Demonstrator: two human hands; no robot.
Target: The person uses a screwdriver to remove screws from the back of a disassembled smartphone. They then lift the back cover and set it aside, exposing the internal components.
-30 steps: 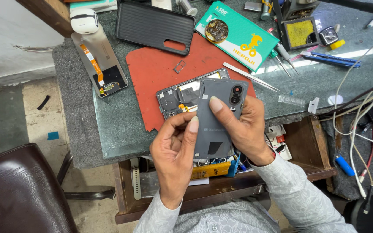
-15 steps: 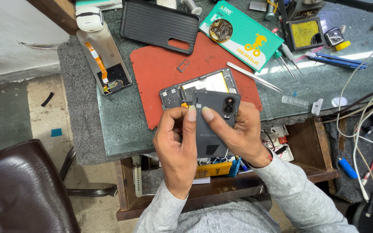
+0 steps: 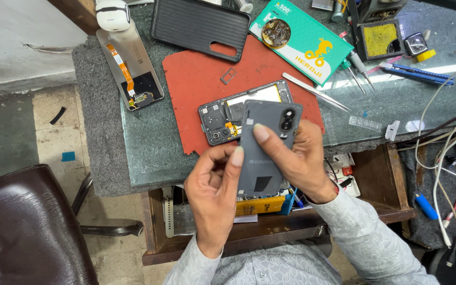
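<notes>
Both hands hold a grey phone back cover (image 3: pixel 266 150) with a camera cutout, above the table's front edge. My right hand (image 3: pixel 296 161) grips its right side, index finger laid across the cover. My left hand (image 3: pixel 215 192) pinches the cover's left edge between thumb and index finger. Just behind the cover lies an opened phone frame (image 3: pixel 222 116) with its boards and flex cables showing, resting on a red mat (image 3: pixel 201 79).
Farther back lie a black ribbed phone case (image 3: pixel 199 24), a detached screen with an orange flex cable (image 3: pixel 130 66), a green packet (image 3: pixel 304 39), tweezers (image 3: pixel 315 92), screwdrivers and a small SIM tray (image 3: pixel 228 75). Cables (image 3: pixel 447 142) hang at right. A brown chair (image 3: pixel 25 227) stands at lower left.
The grey cover has tilted and shifted slightly between my hands. My left index finger now rests on the cover's left edge, and my right index finger has moved across it.
</notes>
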